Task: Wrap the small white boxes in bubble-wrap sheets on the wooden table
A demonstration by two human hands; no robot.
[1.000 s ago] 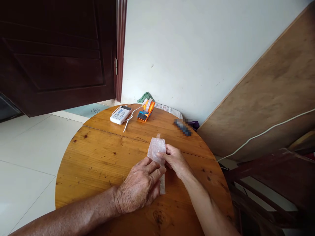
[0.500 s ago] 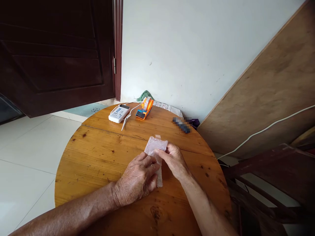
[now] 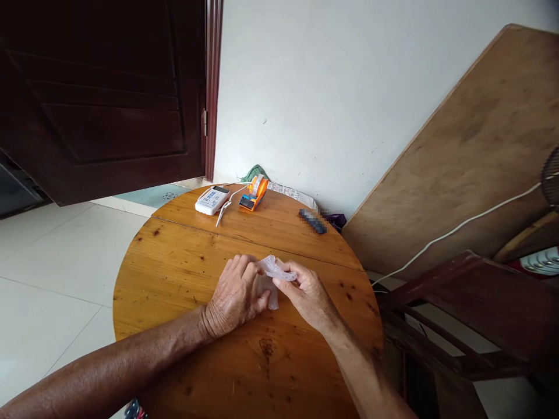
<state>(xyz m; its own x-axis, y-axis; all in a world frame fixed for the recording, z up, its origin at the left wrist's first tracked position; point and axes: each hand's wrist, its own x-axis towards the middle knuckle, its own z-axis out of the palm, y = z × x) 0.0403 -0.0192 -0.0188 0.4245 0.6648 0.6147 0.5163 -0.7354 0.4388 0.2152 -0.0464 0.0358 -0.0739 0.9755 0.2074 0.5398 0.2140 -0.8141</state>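
Note:
A piece of translucent bubble wrap (image 3: 278, 270) is between both hands above the middle of the round wooden table (image 3: 166, 273). My right hand (image 3: 308, 292) pinches its right edge between thumb and fingers. My left hand (image 3: 239, 294) is at its left side, fingers curled over the upper left part and thumb near the lower flap, which hangs toward the table. Whether anything lies inside the folds cannot be made out.
Toward the table's far edge are a white device (image 3: 212, 201) with a white cable, an orange tape dispenser (image 3: 254, 193) and a blurred dark object (image 3: 312, 221). Beyond stands a white wall (image 3: 332, 87); a dark red chair (image 3: 463, 302) is at the right.
The bubble wrap has gone from lying fairly flat to being tilted and bent. My left hand has moved up and left, with its thumb now apart from the fingers. The view has shifted slightly.

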